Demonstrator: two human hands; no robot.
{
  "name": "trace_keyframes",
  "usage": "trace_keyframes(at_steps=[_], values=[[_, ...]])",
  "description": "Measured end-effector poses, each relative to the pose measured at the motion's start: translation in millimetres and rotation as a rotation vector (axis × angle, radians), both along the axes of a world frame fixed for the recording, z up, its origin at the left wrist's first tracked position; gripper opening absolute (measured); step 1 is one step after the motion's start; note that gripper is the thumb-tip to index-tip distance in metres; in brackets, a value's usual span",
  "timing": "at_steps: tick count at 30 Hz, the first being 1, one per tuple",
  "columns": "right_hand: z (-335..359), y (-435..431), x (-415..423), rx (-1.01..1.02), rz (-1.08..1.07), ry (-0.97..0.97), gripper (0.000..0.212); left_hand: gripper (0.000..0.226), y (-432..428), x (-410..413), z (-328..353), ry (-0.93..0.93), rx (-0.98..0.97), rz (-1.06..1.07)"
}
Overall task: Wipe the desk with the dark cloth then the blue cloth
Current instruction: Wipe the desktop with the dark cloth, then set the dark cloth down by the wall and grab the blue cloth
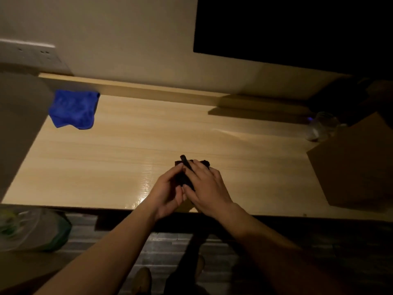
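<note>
I see both hands, left hand (168,192) and right hand (207,186), grasping dark cloth (185,174) lower centre | blue cloth (73,108) upper left on surface (106,156)

Both the left hand (168,191) and right hand (205,184) clutch the dark cloth (187,173) on the desk (106,158).

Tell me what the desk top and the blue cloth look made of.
Desk top: pale wood-grain surface, probably laminate, going by the straight printed-looking grain lines and the glossy glare near the front edge. Blue cloth: soft, fuzzy fabric, likely microfibre; it lies crumpled with a matte nap.
</note>
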State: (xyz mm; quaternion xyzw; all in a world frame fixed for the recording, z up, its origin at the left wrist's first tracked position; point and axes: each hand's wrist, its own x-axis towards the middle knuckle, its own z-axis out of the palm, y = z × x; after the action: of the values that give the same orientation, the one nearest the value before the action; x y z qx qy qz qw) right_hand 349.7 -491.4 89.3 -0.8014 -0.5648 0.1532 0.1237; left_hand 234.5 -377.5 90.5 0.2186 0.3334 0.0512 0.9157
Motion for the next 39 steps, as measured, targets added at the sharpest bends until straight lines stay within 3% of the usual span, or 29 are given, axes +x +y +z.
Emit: trace_keyframes(at_steps=[4, 7, 9, 11, 13, 16, 18, 25, 31, 33, 35, 39], values=[[28, 41, -5, 0.017, 0.107, 0.049, 0.089, 0.045, 27, -11, 21, 0.020, -0.027, 0.117], [48, 70, -9, 0.130, 0.148, 0.163, 0.088, 0.050, 54, -22, 32, 0.048, -0.013, 0.222], [51, 90, -17, 0.258, -0.017, 0.280, 0.081, 0.050, 75, -31, 39, 0.044, -0.025, 0.274], [45, 111, -28, 0.316, -0.327, 0.422, 0.082, 0.049, 97, -42, 43, 0.009, -0.036, 0.303], [34, 134, -43, 0.234, -0.636, 0.710, 0.085, 0.043, 121, -54, 45, -0.005, -0.033, 0.315], [18, 174, -65, 0.221, -0.855, 1.353, 0.040, 0.036, 161, -74, 37, -0.023, -0.033, 0.290], [13, 199, -80, 0.274, -0.897, 1.457, 0.026, 0.040, 192, -85, 25, -0.023, -0.019, 0.249], [-3, 307, -107, 0.399, -0.902, 1.002, 0.015, 0.041, 311, -104, -19, 0.141, 0.272, 0.056], [-15, 387, -68, 0.446, -0.894, 0.827, 0.012, 0.034, 388, -71, -18, 0.205, 0.592, -0.062], [-21, 404, -48, 0.408, -0.878, 0.762, 0.019, 0.039, 409, -59, -21, 0.305, 0.890, -0.102], [-29, 407, -33, 0.252, -0.847, 0.602, 0.047, 0.051, 426, -62, -30, 0.531, 1.275, -0.170], [-49, 367, -44, 0.076, -0.734, 0.249, 0.056, 0.055, 451, -90, -53, 0.722, 1.633, -0.252]])
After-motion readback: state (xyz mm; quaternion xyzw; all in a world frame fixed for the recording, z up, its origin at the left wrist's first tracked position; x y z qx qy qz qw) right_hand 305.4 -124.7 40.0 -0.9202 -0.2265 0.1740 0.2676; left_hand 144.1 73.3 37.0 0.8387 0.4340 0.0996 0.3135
